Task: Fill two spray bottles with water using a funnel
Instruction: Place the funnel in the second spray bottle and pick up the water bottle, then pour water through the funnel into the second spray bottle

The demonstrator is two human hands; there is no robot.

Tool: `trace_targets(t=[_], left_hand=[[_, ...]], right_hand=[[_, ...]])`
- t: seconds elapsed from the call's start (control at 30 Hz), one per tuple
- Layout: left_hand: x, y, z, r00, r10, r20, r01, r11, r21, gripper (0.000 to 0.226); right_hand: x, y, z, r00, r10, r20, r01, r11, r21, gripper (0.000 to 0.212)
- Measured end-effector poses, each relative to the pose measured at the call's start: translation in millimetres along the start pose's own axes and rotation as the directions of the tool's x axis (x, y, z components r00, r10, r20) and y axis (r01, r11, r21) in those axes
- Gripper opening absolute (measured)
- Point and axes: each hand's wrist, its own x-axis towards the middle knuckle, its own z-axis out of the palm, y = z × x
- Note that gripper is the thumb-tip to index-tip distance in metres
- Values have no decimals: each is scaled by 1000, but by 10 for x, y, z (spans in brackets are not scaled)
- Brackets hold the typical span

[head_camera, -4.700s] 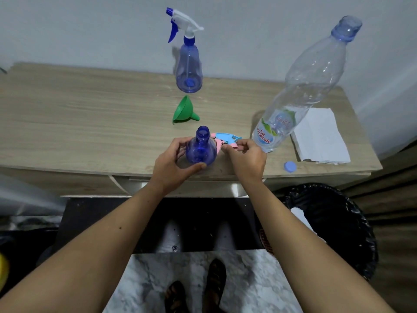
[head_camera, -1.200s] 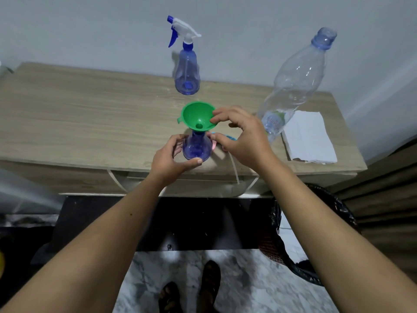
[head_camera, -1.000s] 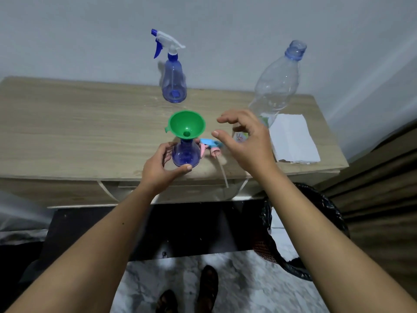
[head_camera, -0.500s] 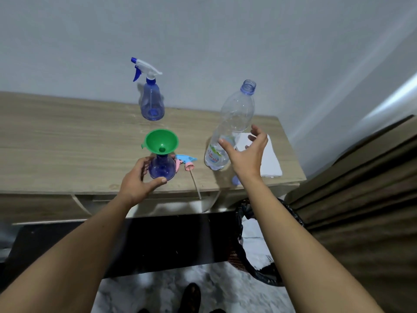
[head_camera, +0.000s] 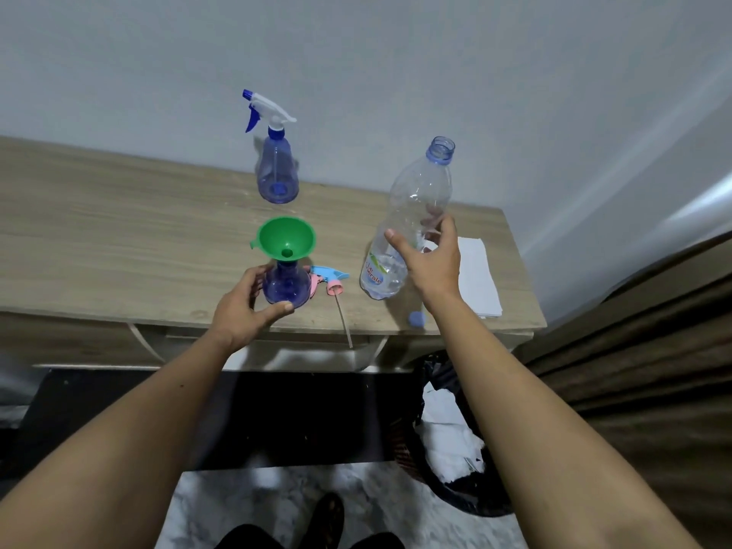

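- The open spray bottle [head_camera: 286, 285] stands near the counter's [head_camera: 119, 239] front edge, the green funnel [head_camera: 286, 241] seated in its neck; it looks empty.
- The left hand [head_camera: 241, 311] steadies it, grip curled round the body.
- The right hand [head_camera: 429, 263] wraps its grip round the uncapped water bottle [head_camera: 408, 219], which stands nearer the right edge, only a little water low inside.
- The step in hand looks like fetching water; next comes lifting and tipping the mouth over the funnel, slowly.
- The second spray bottle [head_camera: 276, 168], trigger on, stands at the back edge, seemingly empty.
- The removed trigger head [head_camera: 328, 278] lies beside the open bottle; the blue cap [head_camera: 416, 318] rests at the front edge.
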Motion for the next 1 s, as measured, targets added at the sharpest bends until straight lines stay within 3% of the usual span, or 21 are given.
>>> trace_targets(t=[0.3, 0.4, 0.67, 1.0], left_hand=[[22, -75, 17, 1000, 23, -19, -23, 999, -32, 85], [35, -85, 14, 1000, 25, -14, -26, 998, -49, 94], [72, -150, -12, 1000, 17, -22, -18, 999, -42, 81], [118, -239, -50, 999, 49, 0, -49, 999, -7, 91]], right_hand=[[-37, -78, -61, 997, -41, -60, 47, 994, 95, 73], [-105, -197, -118, 994, -98, -45, 102, 990, 95, 74], [-284, -615, -170, 980, -183, 85, 178, 982, 56, 71], [-667, -490, -121, 979, -85, 187, 108, 987, -115, 83]])
